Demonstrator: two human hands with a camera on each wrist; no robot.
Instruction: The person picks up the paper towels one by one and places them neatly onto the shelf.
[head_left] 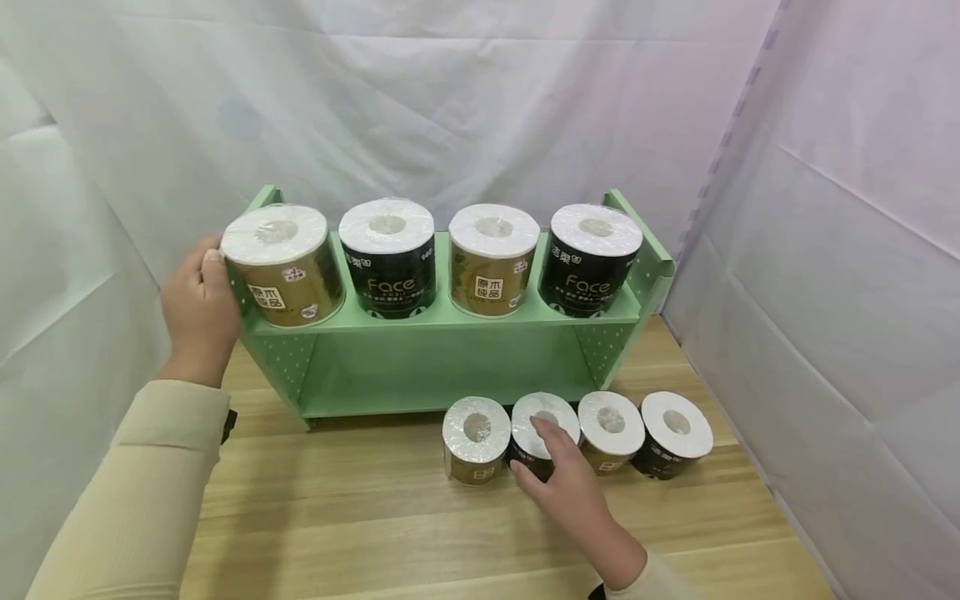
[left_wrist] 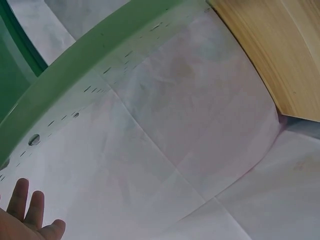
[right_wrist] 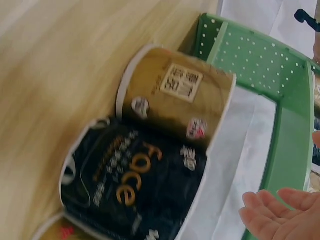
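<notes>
Head: I see left hand (head_left: 201, 300) at brown roll (head_left: 292, 283), left of centre, can't tell grip; right hand (head_left: 566, 487) spread at black roll (head_left: 546, 405) on worktop (head_left: 360, 517), lower centre. Left wrist: fingers (left_wrist: 35, 210) lower left. Right wrist: fingers loose, lower right.

A makeshift booth, with white sheeting (head_left: 510, 108) hung around a wood-grain surface (head_left: 337, 517).

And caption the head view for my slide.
Left hand at a green shelf of four paper rolls, right hand at four more rolls on the table.
</notes>
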